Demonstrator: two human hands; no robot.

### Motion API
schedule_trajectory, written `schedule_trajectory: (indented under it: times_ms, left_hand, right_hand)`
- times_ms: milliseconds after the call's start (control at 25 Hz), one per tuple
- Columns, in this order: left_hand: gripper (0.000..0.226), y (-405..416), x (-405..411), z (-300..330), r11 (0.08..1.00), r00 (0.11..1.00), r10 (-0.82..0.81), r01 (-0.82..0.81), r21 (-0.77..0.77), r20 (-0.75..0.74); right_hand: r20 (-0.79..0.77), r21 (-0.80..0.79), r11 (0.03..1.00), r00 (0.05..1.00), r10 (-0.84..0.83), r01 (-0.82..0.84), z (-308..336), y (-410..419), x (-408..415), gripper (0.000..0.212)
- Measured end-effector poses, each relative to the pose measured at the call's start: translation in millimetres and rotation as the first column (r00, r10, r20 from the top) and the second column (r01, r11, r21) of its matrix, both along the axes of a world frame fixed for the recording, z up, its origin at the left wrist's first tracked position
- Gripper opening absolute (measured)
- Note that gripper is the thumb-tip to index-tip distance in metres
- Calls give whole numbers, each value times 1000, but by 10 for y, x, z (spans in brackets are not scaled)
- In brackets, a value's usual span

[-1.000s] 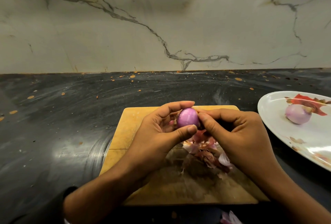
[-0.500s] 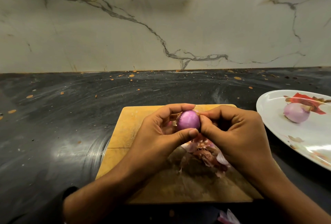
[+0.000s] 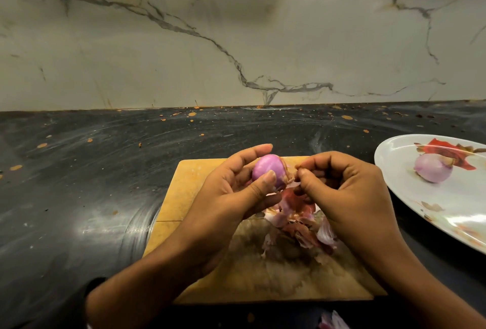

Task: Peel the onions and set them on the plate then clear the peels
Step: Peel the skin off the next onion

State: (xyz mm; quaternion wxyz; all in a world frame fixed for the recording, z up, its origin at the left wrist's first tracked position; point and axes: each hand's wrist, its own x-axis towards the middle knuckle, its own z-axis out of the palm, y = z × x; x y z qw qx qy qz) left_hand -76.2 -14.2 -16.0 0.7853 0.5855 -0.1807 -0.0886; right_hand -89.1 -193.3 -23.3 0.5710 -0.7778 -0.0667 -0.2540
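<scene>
My left hand [image 3: 234,194] grips a small purple onion [image 3: 267,169] above the wooden cutting board [image 3: 189,186], thumb across its front. My right hand [image 3: 342,191] pinches a thin strip of skin [image 3: 290,177] that still hangs from the onion's right side. A heap of red and pale peels [image 3: 297,226] lies on the board under both hands. A peeled, paler onion [image 3: 431,169] rests on the white flower-patterned plate [image 3: 394,170] at the right.
The board sits on a dark, smeared countertop [image 3: 79,184] dotted with orange specks, backed by a marble wall [image 3: 236,39]. A few more peel scraps [image 3: 334,322] lie at the near counter edge below the board.
My right hand has drawn a little to the right, away from the onion, pulling a strip of skin off its side. My left hand has turned the onion slightly.
</scene>
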Motion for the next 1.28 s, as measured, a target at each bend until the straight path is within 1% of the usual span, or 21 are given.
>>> schedule_trajectory:
  times_ms: [80, 160, 200, 280, 440, 640, 760, 840, 920, 1000, 1080, 1200, 1280]
  left_hand:
    - [45, 0, 3, -5, 1000, 1000, 0, 0, -7, -18]
    - [44, 4, 9, -14, 1000, 999, -1, 0, -17, -32]
    - [44, 8, 13, -18, 1000, 1000, 0, -1, -21, -31]
    - [43, 11, 15, -23, 1000, 1000, 6, -7, -14, -17]
    - [44, 11, 5, -32, 1000, 1000, 17, -17, 19, 11]
    - [46, 8, 10, -49, 995, 998, 29, -33, 93, 54]
    - [46, -1, -3, -29, 998, 999, 17, -19, 53, 36]
    - [47, 2, -15, -5, 1000, 1000, 10, -11, 26, 26]
    - [45, 16, -19, 20, 1000, 1000, 10, -10, 3, 4]
    - [45, 18, -24, 29, 1000, 1000, 1, 0, 17, -18]
    - [50, 16, -29, 29, 998, 998, -45, 46, 43, -34]
    - [41, 25, -24, 43, 994, 997, -75, 77, 73, -34]
    - [39, 23, -21, 45, 994, 999, -49, 50, 99, -16]
  right_hand:
    - [-10, 1, 1000, 1000, 6, -6, 1, -8, -3, 20]
    - [-6, -29, 999, 1000, 29, -29, 22, 7, -21, 25]
    - [-1, -35, 998, 999, 45, -45, 29, 20, -28, 24]
    - [1, -13, 997, 998, 71, -71, 34, 33, -32, 16]
    - [-19, -3, 991, 991, 132, -132, 49, 27, -32, 19]
    - [-35, 24, 993, 992, 118, -117, 30, 2, -4, 14]
    - [6, 59, 988, 989, 146, -146, 49, 15, -26, 15]
    - [37, 33, 985, 985, 166, -167, 67, 46, -57, 21]
    - [68, -21, 989, 987, 148, -147, 52, 73, -57, 24]
    - [86, -41, 993, 990, 115, -112, 33, 72, -40, 20]
    - [88, -35, 996, 992, 88, -85, 27, 59, -29, 16]
    - [96, -19, 997, 993, 70, -69, 36, 43, -24, 4]
    - [95, -26, 999, 994, 47, -45, 36, 32, -20, 9]
